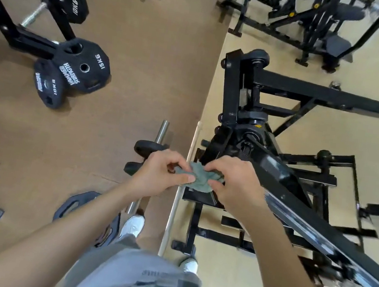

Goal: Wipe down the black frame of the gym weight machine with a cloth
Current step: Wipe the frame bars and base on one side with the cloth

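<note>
Cloth pinched between left hand and right hand, beside black frame.

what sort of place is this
Most likely a gym's weight area: black weight plates marked 15KG and 10KG sit on the brown floor, a black steel weight machine stands in front, and more padded machines stand beyond.

A: Where is free room left?
B: Over the brown floor, left of the black frame.
A: And what is blocked?
B: The right side is crossed by the slanted beam; low left is taken by the barbell and weight plates.
</note>
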